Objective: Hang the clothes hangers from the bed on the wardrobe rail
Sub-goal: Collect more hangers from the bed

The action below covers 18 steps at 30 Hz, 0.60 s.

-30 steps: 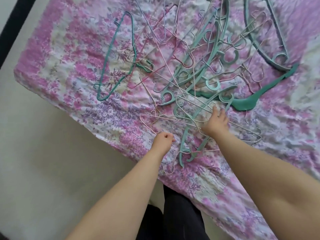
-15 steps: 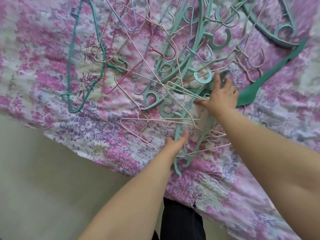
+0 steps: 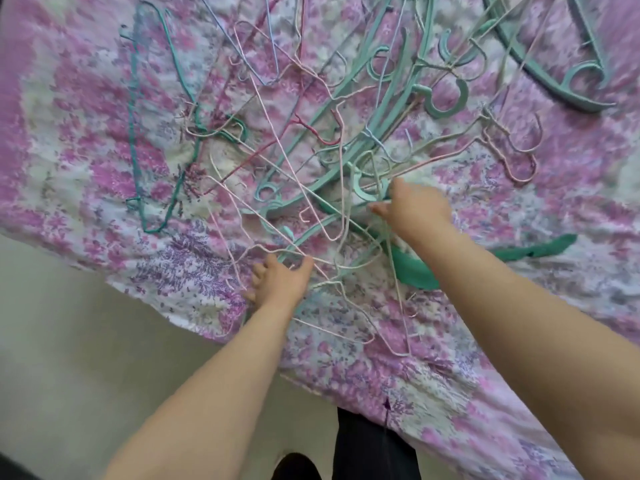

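A: Head view, near end first. Bed edge (image 3: 194,327) runs across the lower frame, floor (image 3: 69,375) on the near side of it, person's dark-clad legs (image 3: 374,445) at the bottom.

B: Hands?

A: Left hand (image 3: 280,282) is just past the bed edge, fingers curled narrow around pale pink wire hangers (image 3: 346,306) at the near fringe of the tangle. Looks like a grip, but which wires exactly, can't tell. Right hand (image 3: 415,209) is further in from the edge, blurred, fingers pinched down near a mint plastic hanger (image 3: 346,174) hook; closed on it or not, can't tell.

B: The task's things?

A: Whole hanger pile (image 3: 346,140) lies on the floral sheet (image 3: 86,150), spreading from the bed edge to the far top of frame. Flat green hanger (image 3: 415,271) lies under the right forearm. Dark teal wire hanger (image 3: 135,133) sits apart, far left of the pile. Big mint ones (image 3: 554,81) at the far right. Wardrobe rail not in view.

B: Step?

A: Gathering stage, I'd say: picking a bunch out of the tangle. Nothing hung that I can see.

B: Next move needs?

A: Hooks are interlocked, so probably lift slowly, shake the bunch free of the rest, then carry it to the rail.
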Tool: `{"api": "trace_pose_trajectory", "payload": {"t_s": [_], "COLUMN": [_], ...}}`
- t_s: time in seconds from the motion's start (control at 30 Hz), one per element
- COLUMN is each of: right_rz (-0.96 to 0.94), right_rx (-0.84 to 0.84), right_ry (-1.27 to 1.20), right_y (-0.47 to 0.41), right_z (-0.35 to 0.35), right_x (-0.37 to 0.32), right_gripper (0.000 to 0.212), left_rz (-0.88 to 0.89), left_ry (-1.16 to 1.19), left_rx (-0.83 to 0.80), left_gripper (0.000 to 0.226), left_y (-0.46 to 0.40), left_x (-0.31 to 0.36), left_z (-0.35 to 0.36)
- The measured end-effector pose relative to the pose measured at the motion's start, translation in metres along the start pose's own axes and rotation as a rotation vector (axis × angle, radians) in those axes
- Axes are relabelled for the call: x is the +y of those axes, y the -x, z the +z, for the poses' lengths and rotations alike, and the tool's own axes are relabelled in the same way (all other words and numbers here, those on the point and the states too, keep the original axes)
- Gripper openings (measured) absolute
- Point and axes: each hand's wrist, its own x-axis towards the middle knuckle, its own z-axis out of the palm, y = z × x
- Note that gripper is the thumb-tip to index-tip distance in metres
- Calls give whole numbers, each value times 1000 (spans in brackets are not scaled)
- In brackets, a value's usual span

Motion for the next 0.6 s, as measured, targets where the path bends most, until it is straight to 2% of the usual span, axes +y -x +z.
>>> {"api": "trace_pose_trajectory", "payload": {"t_s": [0.07,0.13,0.27,0.37,0.43,0.47,0.57,0.6], "right_rz": [-29,-119,-313,-322,-298,-286,-230,-209], "right_rx": [143,195,171,112,92,90,46,14], "right_ry": [64,104,166,248,331,364,407,408], "right_y": [-10,-25,-55,-67,-68,-68,-62,-57], "right_z": [-10,-16,-20,-22,-25,-27,-34,-34], "right_x": [-9,-17,-28,-28,-31,-33,-39,-41], "right_gripper": [71,81,107,114,114,114,113,113], "left_rz": [-4,-12,86,129,144,141,160,136], "left_ry": [-30,10,142,353,412,405,404,432], "left_rx": [16,-3,-134,-196,-235,-239,-199,-202], "left_gripper": [75,68,97,108,109,102,51,50], "left_y": [-4,-9,-16,-15,-13,-12,-12,-11], "left_x": [13,24,27,22,22,22,22,23], "left_z": [-7,-10,0,5,7,9,15,16]}}
